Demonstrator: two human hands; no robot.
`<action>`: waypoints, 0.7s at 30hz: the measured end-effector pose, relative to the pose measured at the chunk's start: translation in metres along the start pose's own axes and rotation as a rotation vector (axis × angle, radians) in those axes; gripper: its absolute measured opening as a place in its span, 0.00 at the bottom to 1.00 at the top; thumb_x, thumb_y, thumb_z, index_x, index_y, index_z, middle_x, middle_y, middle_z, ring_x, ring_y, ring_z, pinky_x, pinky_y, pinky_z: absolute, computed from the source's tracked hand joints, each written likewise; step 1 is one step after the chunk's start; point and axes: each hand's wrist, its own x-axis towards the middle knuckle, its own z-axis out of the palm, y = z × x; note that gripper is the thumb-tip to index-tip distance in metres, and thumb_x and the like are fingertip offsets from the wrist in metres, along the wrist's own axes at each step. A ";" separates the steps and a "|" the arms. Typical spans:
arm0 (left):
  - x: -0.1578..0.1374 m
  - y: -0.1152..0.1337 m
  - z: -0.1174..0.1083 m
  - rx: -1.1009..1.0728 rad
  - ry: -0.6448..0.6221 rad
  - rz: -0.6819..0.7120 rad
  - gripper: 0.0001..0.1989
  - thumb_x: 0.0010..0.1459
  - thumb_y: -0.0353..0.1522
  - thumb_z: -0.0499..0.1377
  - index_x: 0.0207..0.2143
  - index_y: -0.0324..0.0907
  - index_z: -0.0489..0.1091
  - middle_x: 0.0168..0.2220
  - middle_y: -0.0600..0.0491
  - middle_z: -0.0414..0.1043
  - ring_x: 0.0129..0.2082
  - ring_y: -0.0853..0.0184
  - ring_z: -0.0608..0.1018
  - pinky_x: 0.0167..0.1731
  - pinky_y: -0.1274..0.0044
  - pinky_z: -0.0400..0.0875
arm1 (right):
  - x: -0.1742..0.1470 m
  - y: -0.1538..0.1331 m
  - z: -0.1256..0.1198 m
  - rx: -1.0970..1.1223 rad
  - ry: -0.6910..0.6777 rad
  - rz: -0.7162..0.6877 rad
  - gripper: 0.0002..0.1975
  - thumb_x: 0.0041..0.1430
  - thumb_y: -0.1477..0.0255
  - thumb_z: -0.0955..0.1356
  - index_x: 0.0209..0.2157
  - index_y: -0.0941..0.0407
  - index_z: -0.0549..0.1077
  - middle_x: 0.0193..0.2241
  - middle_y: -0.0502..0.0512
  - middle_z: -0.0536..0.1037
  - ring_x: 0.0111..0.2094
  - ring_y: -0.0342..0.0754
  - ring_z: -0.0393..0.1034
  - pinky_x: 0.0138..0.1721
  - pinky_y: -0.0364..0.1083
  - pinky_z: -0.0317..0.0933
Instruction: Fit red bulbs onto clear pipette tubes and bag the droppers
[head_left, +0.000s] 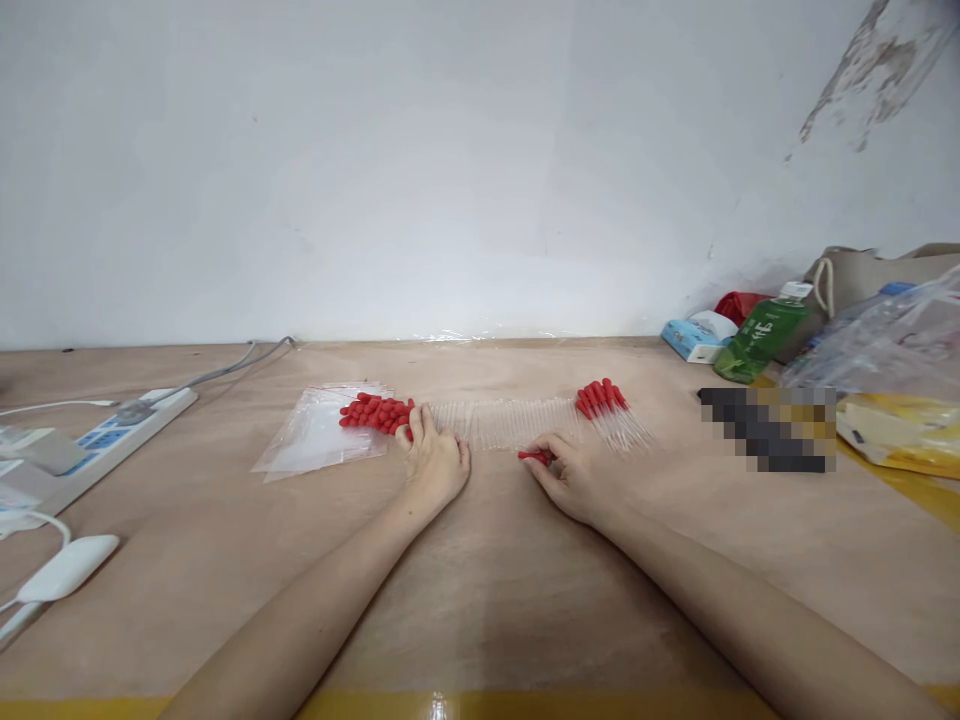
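I find the right hand [568,474] pinching a red cap [533,456] beside the tubes [517,424]; the left hand [437,455] touches the pile [367,412], its grip undeterminable. I judge capping in hand; next calls for aligning cap with tube.

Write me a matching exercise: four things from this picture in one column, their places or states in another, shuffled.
1. Left hand
2. Right hand
3. Power strip
4. Green bottle

A. beside the blue packet
B. pinching a red piece
C. at the right end of the red heap
D. on the table's left side

Pairs: 1-C, 2-B, 3-D, 4-A
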 end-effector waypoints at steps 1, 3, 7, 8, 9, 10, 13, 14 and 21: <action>0.000 0.000 -0.001 -0.002 -0.002 -0.002 0.13 0.51 0.35 0.53 0.27 0.36 0.73 0.55 0.35 0.56 0.55 0.46 0.54 0.48 0.58 0.50 | 0.000 0.000 0.000 0.000 0.001 -0.002 0.05 0.56 0.72 0.62 0.33 0.56 0.69 0.28 0.52 0.70 0.28 0.42 0.65 0.28 0.42 0.61; 0.000 -0.001 -0.002 -0.008 -0.007 -0.009 0.12 0.50 0.35 0.53 0.27 0.36 0.73 0.54 0.35 0.57 0.55 0.46 0.54 0.47 0.58 0.51 | 0.001 0.000 0.000 -0.002 -0.001 -0.006 0.05 0.56 0.72 0.62 0.33 0.56 0.69 0.29 0.53 0.70 0.28 0.42 0.65 0.28 0.42 0.61; 0.000 -0.002 0.000 -0.055 -0.001 -0.024 0.11 0.49 0.34 0.54 0.26 0.37 0.73 0.54 0.38 0.57 0.55 0.46 0.54 0.46 0.58 0.52 | 0.001 -0.001 0.000 -0.005 -0.008 -0.016 0.06 0.56 0.72 0.62 0.33 0.56 0.70 0.29 0.53 0.70 0.28 0.42 0.66 0.28 0.42 0.62; 0.000 -0.003 0.002 -0.072 0.007 -0.032 0.10 0.49 0.33 0.54 0.25 0.37 0.72 0.54 0.38 0.57 0.55 0.46 0.53 0.46 0.58 0.52 | 0.000 0.000 0.000 -0.009 -0.003 -0.014 0.06 0.56 0.72 0.62 0.33 0.56 0.71 0.29 0.53 0.71 0.28 0.42 0.66 0.29 0.42 0.62; 0.000 -0.003 0.003 -0.089 0.015 -0.041 0.10 0.49 0.33 0.54 0.25 0.37 0.72 0.54 0.38 0.57 0.55 0.46 0.53 0.46 0.58 0.52 | 0.000 0.001 0.000 -0.011 0.012 -0.012 0.07 0.56 0.71 0.62 0.34 0.56 0.71 0.30 0.54 0.71 0.29 0.43 0.66 0.29 0.43 0.63; 0.000 -0.003 0.004 -0.105 0.026 -0.053 0.10 0.49 0.33 0.54 0.25 0.37 0.72 0.54 0.38 0.56 0.55 0.46 0.53 0.46 0.58 0.51 | 0.000 0.002 0.001 -0.013 0.030 -0.012 0.07 0.56 0.71 0.63 0.35 0.55 0.71 0.31 0.54 0.71 0.30 0.43 0.67 0.31 0.44 0.63; 0.000 -0.005 0.004 -0.161 0.071 -0.076 0.10 0.52 0.33 0.53 0.26 0.36 0.71 0.55 0.38 0.54 0.55 0.45 0.52 0.46 0.56 0.50 | 0.000 0.010 0.003 -0.018 0.126 -0.030 0.10 0.57 0.71 0.62 0.39 0.55 0.71 0.36 0.56 0.71 0.36 0.46 0.67 0.37 0.46 0.64; 0.000 -0.007 0.003 -0.186 0.080 -0.060 0.10 0.53 0.33 0.52 0.27 0.37 0.70 0.56 0.38 0.54 0.55 0.45 0.52 0.46 0.56 0.50 | 0.000 0.013 0.002 -0.020 0.161 -0.036 0.10 0.58 0.71 0.61 0.39 0.55 0.71 0.37 0.57 0.70 0.38 0.46 0.67 0.38 0.47 0.64; 0.001 -0.038 -0.014 -0.320 -0.071 0.495 0.08 0.55 0.32 0.52 0.28 0.41 0.69 0.52 0.47 0.59 0.53 0.53 0.56 0.45 0.61 0.54 | 0.004 0.041 -0.007 -0.016 0.374 0.189 0.11 0.56 0.68 0.62 0.34 0.57 0.73 0.29 0.55 0.67 0.28 0.45 0.63 0.27 0.45 0.61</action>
